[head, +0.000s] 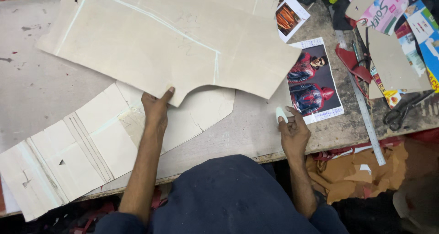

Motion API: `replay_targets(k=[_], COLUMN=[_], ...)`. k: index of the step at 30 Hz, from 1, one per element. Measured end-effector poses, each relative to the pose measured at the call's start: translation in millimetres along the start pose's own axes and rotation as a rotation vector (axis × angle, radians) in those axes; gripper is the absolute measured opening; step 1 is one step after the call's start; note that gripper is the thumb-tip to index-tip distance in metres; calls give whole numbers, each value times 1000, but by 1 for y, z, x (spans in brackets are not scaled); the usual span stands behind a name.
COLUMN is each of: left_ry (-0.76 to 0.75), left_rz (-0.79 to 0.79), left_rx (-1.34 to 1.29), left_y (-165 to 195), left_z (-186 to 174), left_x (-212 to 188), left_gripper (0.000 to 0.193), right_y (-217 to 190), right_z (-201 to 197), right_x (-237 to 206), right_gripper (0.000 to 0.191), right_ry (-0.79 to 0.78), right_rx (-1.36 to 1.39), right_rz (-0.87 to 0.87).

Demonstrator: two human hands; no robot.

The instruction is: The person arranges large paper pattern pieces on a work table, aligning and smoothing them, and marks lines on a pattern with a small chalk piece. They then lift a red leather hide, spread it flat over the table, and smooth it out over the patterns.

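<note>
My left hand [156, 109] pinches the near edge of a large beige cardboard pattern piece [151, 42] with white chalk lines on it. That piece lies over a second, creased white pattern piece [91, 142] on the worktable [238, 133]. My right hand [293, 132] rests on the table near its front edge and holds a small white piece of chalk [281, 114] between thumb and fingers. Just beyond it lies a printed photo [315, 83] of people in red and blue jackets.
A long metal ruler [366, 115] lies along the right side, with black scissors [402, 110], a red tool [352, 62], cardboard pieces and colourful printed papers [388, 10] beyond it. A second printed photo [289, 15] sits at the back. Brown paper scraps [356, 170] lie below the table edge.
</note>
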State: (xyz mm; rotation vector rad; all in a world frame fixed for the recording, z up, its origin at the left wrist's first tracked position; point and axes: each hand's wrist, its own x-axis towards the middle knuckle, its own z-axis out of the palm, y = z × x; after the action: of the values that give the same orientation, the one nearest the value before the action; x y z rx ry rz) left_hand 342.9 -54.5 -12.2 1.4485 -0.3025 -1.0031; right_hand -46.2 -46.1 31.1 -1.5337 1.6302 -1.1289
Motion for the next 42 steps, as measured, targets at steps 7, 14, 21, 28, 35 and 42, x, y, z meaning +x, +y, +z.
replay_targets(k=[7, 14, 21, 28, 35, 42], left_ry=[-13, 347, -184, -157, -151, -143], left_rz=[276, 836, 838, 858, 865, 865], left_rx=[18, 1016, 979, 1016, 1023, 1040], left_y=[-18, -26, -56, -63, -69, -72], left_z=[-4, 5, 48, 51, 51, 52], left_x=[-38, -58, -68, -67, -65, -63], left_gripper=[86, 101, 64, 66, 65, 65], right_y=[-30, -29, -25, -29, -29, -30], right_z=[-9, 49, 129, 146, 152, 161], right_x=[-1, 52, 97, 115, 109, 105], right_gripper=[28, 28, 26, 23, 21, 20], right_ry=[245, -235, -398, -464, -404, -409], right_rx=[-316, -138, -119, -173, -192, -21], right_rz=[-407, -363, -466, -592, -520, -237])
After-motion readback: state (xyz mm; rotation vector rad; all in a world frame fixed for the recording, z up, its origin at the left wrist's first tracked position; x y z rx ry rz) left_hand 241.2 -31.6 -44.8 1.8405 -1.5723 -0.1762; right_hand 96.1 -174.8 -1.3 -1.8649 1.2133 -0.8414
